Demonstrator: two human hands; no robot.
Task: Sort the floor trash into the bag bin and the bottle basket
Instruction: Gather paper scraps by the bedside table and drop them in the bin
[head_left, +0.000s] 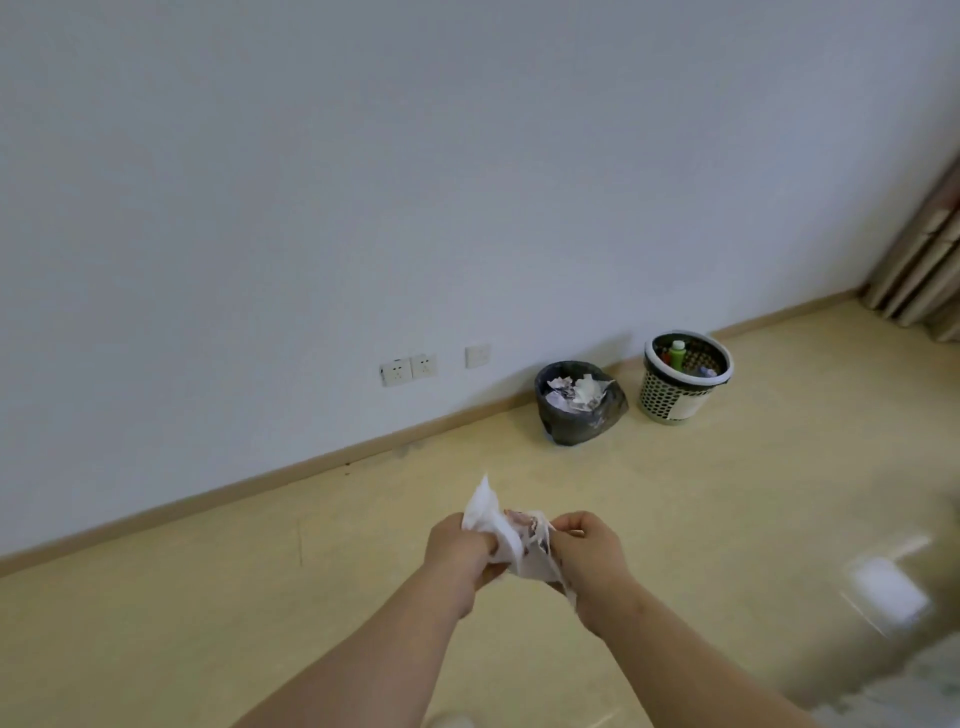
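Crumpled paper wad (511, 540), white with reddish-brown print or stains, is held in the air over the floor (727, 493), low in the frame and between both hands.

Left hand (457, 551): grip curled round the wad's left side; a white corner sticks up above the knuckles.

Right hand (589, 556): grip pinching the wad's right edge, fingers folded in. A torn strip hangs below this hand. Both forearms are bare and reach in from the bottom edge.

Bag bin (569, 428): lined with a black bag, stands on the floor against the baseboard (311, 467), well beyond the hands. It is heaped with crumpled white paper.

Bottle basket (667, 402): white perforated wall, dark inside, stands just right of the bin and apart from it. 1 green bottle with a white cap (677, 356) stands upright in it; other contents are too small to tell.

Wall (363, 182): plain white. 2 sockets (409, 370) side by side, and 1 blank plate (477, 356) to their right, all left of the bin.

Curtain (924, 270): beige folds in the far right corner.

A bright white patch (888, 587) shows on the floor at right, blurred; cannot tell what it is.
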